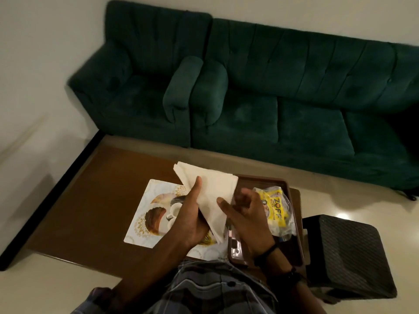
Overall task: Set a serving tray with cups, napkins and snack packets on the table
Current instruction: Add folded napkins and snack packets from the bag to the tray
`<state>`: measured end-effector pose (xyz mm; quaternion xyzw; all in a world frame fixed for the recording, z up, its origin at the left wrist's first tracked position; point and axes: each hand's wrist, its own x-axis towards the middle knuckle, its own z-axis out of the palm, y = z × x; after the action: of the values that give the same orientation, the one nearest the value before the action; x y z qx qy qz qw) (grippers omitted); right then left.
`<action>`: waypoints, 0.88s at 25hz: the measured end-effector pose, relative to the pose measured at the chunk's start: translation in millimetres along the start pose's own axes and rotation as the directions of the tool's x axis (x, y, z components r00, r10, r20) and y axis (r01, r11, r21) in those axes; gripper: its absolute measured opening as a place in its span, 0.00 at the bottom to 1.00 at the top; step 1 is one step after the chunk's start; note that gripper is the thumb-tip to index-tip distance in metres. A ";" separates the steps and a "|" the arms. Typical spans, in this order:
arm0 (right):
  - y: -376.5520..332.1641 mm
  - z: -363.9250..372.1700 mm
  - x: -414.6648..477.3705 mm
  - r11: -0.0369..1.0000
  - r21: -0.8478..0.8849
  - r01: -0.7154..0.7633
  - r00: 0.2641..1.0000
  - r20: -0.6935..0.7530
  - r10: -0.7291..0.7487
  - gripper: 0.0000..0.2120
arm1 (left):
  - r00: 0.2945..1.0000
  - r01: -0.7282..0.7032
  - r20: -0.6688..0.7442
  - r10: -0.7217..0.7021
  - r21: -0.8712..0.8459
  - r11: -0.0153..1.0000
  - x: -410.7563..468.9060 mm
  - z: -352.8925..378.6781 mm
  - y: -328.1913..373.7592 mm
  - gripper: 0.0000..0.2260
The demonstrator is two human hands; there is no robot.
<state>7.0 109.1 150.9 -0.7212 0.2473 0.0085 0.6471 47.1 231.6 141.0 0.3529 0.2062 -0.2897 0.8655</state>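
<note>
A low brown table (95, 207) stands on pale floor before a green sofa. A printed mat (145, 214) lies on it; just right of the mat sits a brown tray (267, 181), holding a yellow packet (275, 208)

The person wears a plaid shirt (204, 288) in grey and dark tones, with small dark buttons, seen at the lower centre of the frame. A dark band (267, 251) encircles the right wrist; both forearms are bare.
</note>
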 end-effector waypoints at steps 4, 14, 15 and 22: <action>-2.7 -4.8 -4.6 0.871 -0.242 0.426 0.902 0.047 -0.429 0.22 | 0.995 -0.033 -0.084 0.046 0.141 0.989 2.9 1.0 -7.3 0.21; -0.2 10.0 -8.9 0.807 -0.357 0.470 0.883 0.190 -0.430 0.16 | 0.992 -0.111 -0.028 0.122 0.251 0.962 -5.3 -2.6 -8.8 0.20; 0.1 9.8 -7.3 0.806 -0.366 0.464 0.885 0.161 -0.436 0.14 | 0.990 -0.128 -0.032 0.141 0.259 0.957 -4.7 -3.9 -11.9 0.18; -2.0 4.5 3.2 0.913 -0.218 0.346 0.938 0.081 -0.336 0.05 | 0.965 -0.179 -0.070 0.251 0.521 0.834 -0.2 -5.8 -19.0 0.20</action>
<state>12.0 112.3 151.0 -0.8226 0.1015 -0.0608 0.5561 33.8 224.8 127.9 0.6092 0.1392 -0.2100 0.7519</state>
